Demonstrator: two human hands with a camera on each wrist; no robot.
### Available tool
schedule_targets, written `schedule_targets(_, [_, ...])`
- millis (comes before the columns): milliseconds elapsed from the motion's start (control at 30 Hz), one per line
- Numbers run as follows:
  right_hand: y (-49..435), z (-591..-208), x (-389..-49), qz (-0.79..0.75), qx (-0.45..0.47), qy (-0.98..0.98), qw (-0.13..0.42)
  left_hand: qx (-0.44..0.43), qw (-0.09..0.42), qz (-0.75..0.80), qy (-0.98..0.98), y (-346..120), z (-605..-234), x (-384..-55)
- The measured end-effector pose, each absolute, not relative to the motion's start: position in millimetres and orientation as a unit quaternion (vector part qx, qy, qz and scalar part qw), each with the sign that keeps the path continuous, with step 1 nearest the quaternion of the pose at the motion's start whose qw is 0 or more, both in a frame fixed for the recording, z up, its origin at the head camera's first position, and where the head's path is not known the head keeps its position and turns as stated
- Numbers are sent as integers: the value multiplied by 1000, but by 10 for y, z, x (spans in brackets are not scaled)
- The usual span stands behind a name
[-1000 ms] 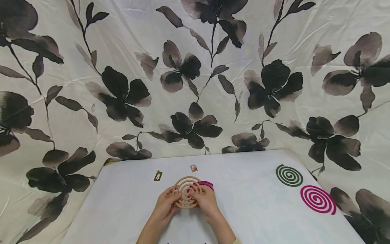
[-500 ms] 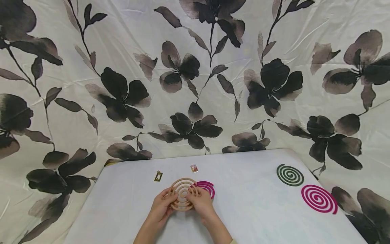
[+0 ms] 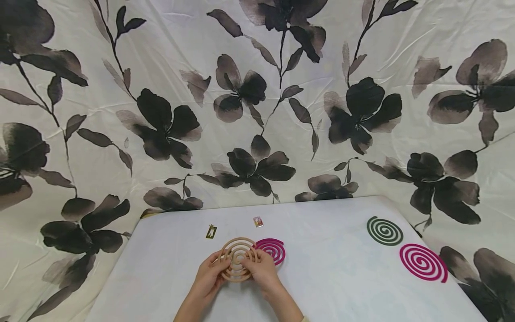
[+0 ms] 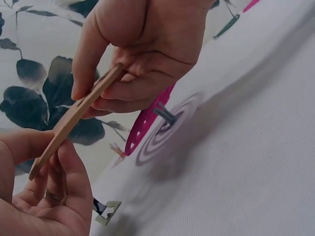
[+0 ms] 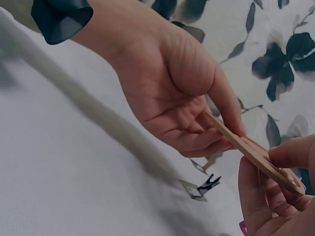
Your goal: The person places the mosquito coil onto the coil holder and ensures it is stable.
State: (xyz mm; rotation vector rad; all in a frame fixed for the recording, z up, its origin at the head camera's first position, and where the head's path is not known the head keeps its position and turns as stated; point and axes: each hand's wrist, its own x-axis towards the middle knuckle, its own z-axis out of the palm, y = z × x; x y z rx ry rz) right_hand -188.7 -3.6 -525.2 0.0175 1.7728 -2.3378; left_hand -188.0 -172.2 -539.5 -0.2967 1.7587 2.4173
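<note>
A flat tan spiral (image 3: 237,239), wood-like in colour, is held above the table between both hands. On its left side my left hand (image 3: 209,275) pinches the rim, thumb on the near face and fingers behind. My right hand (image 3: 263,270) grips the opposite side in the same way. Seen edge-on in the left wrist view, the tan spiral (image 4: 74,118) is thin and tilted. Just beyond the right hand is a magenta spiral (image 3: 277,242), partly hidden by it. A small grey pronged piece (image 4: 166,114) shows beside the magenta spiral in the left wrist view.
On the white table (image 3: 330,277), a small gold frame (image 3: 211,231) and a small picture card (image 3: 258,222) lie beyond the hands. A green spiral (image 3: 385,231) and another magenta spiral (image 3: 423,263) lie near the right edge. Floral cloth (image 3: 249,103) hangs behind.
Both hands have shifted slightly left and toward the person with the tan spiral, so more of the nearer magenta spiral shows. The grip stays alike.
</note>
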Motion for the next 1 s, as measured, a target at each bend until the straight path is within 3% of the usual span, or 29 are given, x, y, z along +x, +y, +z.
schedule_targets(633, [-222,-5296,-1917,-786,6,610,102,-89,76,803,585,-1878,-5401,-1869])
schedule_targets(867, [-247,-5141,-1924,-781,-1,616,101,-91,83,805,580,-1916,-5370,-1917])
schedule_targets(1000, [-305,-5273,-2022,-782,1,615,101,-90,90,803,583,-1944,-5360,-1954])
